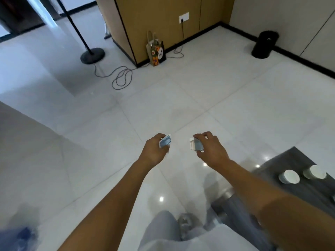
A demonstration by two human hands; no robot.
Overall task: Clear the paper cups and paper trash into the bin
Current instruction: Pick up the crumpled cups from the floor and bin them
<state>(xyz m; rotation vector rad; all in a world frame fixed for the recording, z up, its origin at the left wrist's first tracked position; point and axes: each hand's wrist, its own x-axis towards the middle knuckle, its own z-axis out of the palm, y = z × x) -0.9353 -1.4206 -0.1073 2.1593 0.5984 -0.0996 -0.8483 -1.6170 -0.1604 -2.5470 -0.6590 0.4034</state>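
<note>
**Two hands, two paper cups**

I look down and see my legs in light pants and one gray shoe (188, 223) on the shiny white floor (181, 98). My two bare arms reach out in front of me over the floor.

My left hand (154, 151) holds a squashed paper cup (165, 141). My fingers curl round it. The cup is blue and white and looks bent. My right hand (210, 149) holds another squashed cup (196, 144). My thumb and fingers pinch it from both sides. The two hands are near each other but do not touch. Both cups are up in the air, above the floor.

To my right is a low table with a dark gray cloth (293, 160). Two more cups (289, 176) stand on the cloth, side by side. They are white on top. More of the table is cut off at the edge, so I cannot tell what else is on it.

Farther away, a black cord (121, 78) lies in loops on the floor. It runs past a paper bag (155, 53) with flowers on it. The bag leans on a brown wall. A plug sits in a white socket (183, 17) on that wall. To the left stands a black pole on a round base (92, 55).

Far off to the right, the black bin (265, 44) stands by the wall, well apart from my hands.
</note>
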